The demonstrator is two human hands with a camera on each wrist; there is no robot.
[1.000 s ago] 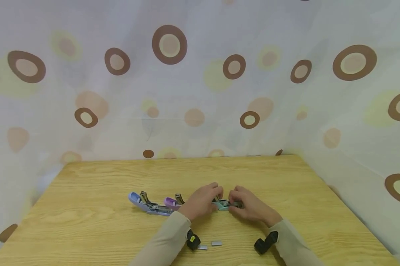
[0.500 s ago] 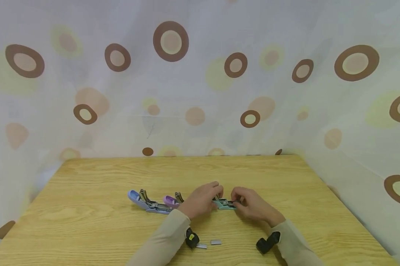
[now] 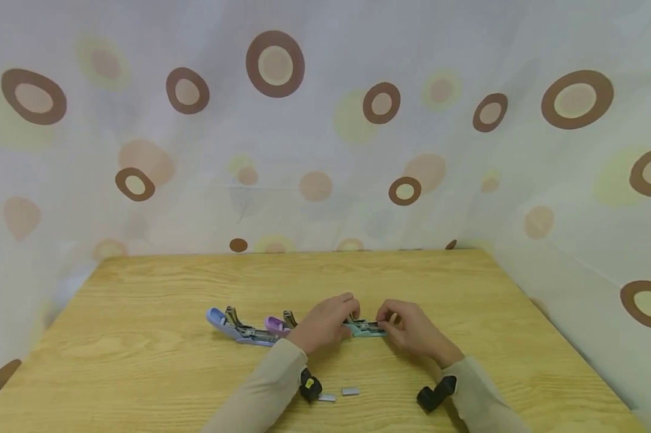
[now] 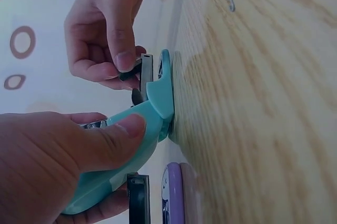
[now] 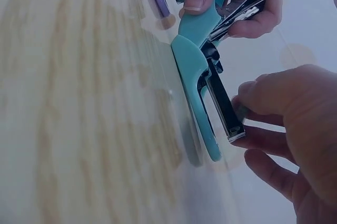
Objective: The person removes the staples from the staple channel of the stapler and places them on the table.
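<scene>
My left hand [image 3: 323,323] holds a teal stapler [image 3: 367,333] by its rear part, thumb on one side and fingers on the other. The stapler is opened out, with its metal staple tray [image 5: 225,100] bare above the teal base. At the tray's front end is my right hand [image 3: 416,329], its thumb and fingertips pinching a small dark strip [image 4: 130,71] that looks like a strip of staples. The fingers hide part of that strip. A purple stapler [image 3: 275,326] and a blue stapler [image 3: 225,328], both opened out, lie left of my left hand.
Two small grey staple strips, a right one [image 3: 350,391] and a left one [image 3: 327,398], lie on the wooden table [image 3: 157,373] toward its front. A patterned cloth [image 3: 314,120] hangs behind the table and along its sides.
My right hand's fingers have shifted from around the teal stapler's front end to a pinch by the tray, uncovering more of the tray. My left hand keeps its hold.
</scene>
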